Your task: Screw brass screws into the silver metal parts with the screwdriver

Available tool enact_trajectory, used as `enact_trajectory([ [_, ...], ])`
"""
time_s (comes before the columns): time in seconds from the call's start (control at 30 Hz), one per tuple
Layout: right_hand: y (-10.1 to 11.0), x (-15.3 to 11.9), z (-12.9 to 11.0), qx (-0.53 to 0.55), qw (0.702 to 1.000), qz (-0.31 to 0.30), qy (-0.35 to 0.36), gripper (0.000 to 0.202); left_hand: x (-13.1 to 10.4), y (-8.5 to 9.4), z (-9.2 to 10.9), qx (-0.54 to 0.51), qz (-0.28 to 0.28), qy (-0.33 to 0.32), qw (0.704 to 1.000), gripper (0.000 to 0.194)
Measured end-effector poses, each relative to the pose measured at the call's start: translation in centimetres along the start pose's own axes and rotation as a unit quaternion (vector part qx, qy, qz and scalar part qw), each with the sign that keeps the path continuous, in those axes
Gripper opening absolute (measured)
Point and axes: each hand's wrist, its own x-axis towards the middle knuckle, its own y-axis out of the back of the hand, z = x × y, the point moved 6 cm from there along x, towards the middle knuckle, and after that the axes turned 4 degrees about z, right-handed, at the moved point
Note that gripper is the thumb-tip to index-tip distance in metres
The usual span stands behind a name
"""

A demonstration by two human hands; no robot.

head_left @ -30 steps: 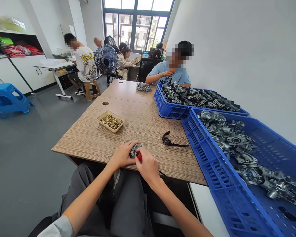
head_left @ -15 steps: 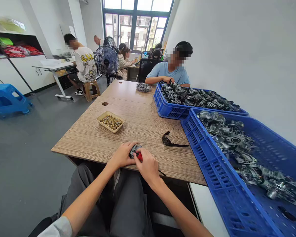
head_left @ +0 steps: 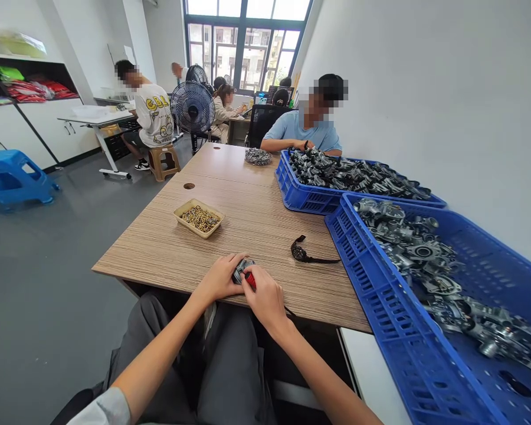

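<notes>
Near the front edge of the wooden table, my left hand (head_left: pixel 220 280) is closed round the side of a small grey metal casting (head_left: pixel 242 267). My right hand (head_left: pixel 265 296) grips a red-handled screwdriver (head_left: pixel 250 280), its dark tip end against the casting; the exact contact point is hidden by my fingers. A thin black cord (head_left: pixel 289 311) shows beside my right wrist. Beyond my hands sits a cream tray (head_left: pixel 180 222) of small brass-coloured screws (head_left: pixel 201 218).
A black wristwatch (head_left: pixel 300 253) lies right of my hands. Two blue crates (head_left: pixel 349 236) of metal castings (head_left: pixel 422 251) line the right side. At the table's far end, a co-worker in a light blue shirt (head_left: pixel 303 127) sits by a round heap of small grey parts (head_left: pixel 258 156).
My right hand and the red handle have shifted very slightly. Both hands keep their hold at the same spot.
</notes>
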Motion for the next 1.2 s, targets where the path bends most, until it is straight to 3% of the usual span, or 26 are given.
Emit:
enact_trajectory([
  [0.27, 0.1, 0.3, 0.2, 0.008, 1.000, -0.019, -0.019, 0.010, -0.1, 0.0, 0.0, 0.006, 0.000, 0.001, 1.000, 0.071],
  [0.37, 1.1, 0.8, 0.1, 0.021, 1.000, -0.003, -0.010, 0.016, 0.0, 0.0, 0.0, 0.007, 0.002, 0.001, 1.000, 0.072],
  [0.53, 5.6, 2.3, -0.3, 0.076, 0.991, 0.107, 0.024, 0.020, 0.0, 0.4, 0.1, 0.004, 0.011, 0.018, 1.000, 0.072],
  [0.67, 10.0, 3.3, 0.2, 0.116, 0.978, 0.175, -0.005, 0.030, 0.0, 0.6, 0.1, 0.005, 0.013, 0.020, 1.000, 0.073],
  [0.87, 13.1, 4.4, 1.1, 0.136, 0.982, 0.125, -0.029, 0.042, -0.1, 0.6, 0.0, 0.009, 0.015, 0.020, 1.000, 0.072],
  [1.0, 14.3, 4.6, 0.4, 0.102, 0.993, 0.062, 0.006, 0.030, -0.1, 0.7, 0.2, 0.006, 0.013, 0.018, 1.000, 0.073],
  [1.2, 15.4, 4.3, -0.1, 0.081, 0.994, 0.032, 0.059, 0.027, 0.0, 0.8, 0.4, 0.006, 0.015, 0.013, 1.000, 0.070],
])
